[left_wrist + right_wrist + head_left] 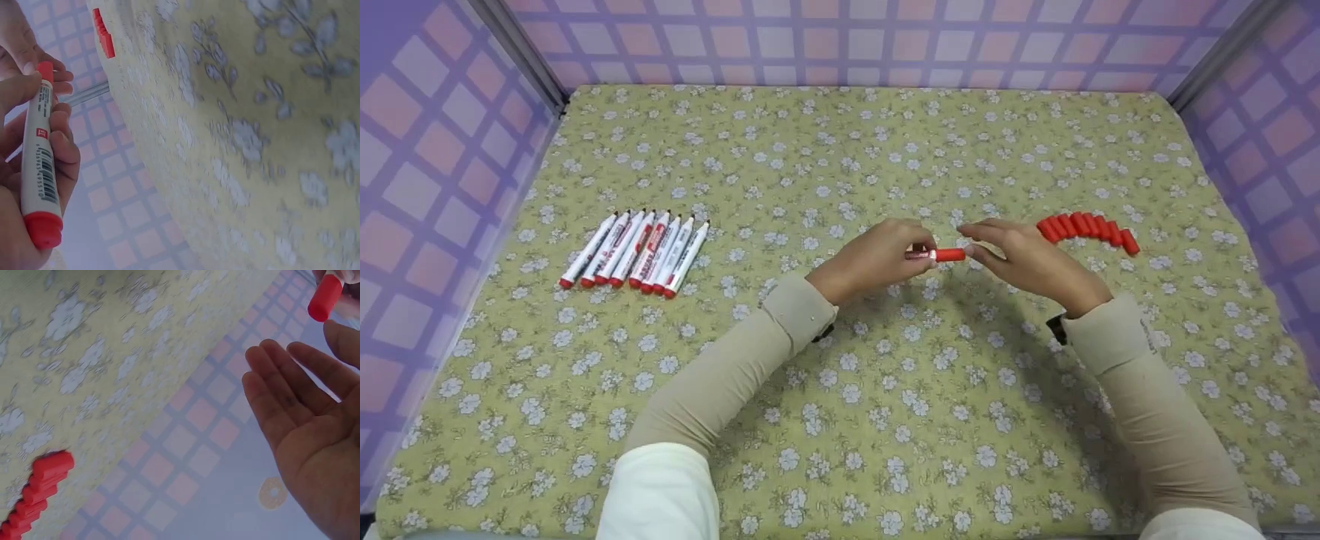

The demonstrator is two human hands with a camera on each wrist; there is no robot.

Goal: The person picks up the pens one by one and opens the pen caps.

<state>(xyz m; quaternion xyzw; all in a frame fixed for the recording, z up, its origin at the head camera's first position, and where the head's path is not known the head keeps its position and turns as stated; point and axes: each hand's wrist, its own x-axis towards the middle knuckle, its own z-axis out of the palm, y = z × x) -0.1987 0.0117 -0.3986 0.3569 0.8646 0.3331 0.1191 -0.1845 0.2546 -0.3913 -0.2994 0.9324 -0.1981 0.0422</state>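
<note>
Floral cloth (840, 390), left hand (877, 259) gripping barcoded marker (40, 163), print unreadable

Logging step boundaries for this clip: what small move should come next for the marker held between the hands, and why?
Probably the left hand, which grips the marker, carries it to the row of capped markers. Its red cap looks seated, and the right hand is open with fingers straight, apparently off it. Spare caps wait at right.
</note>
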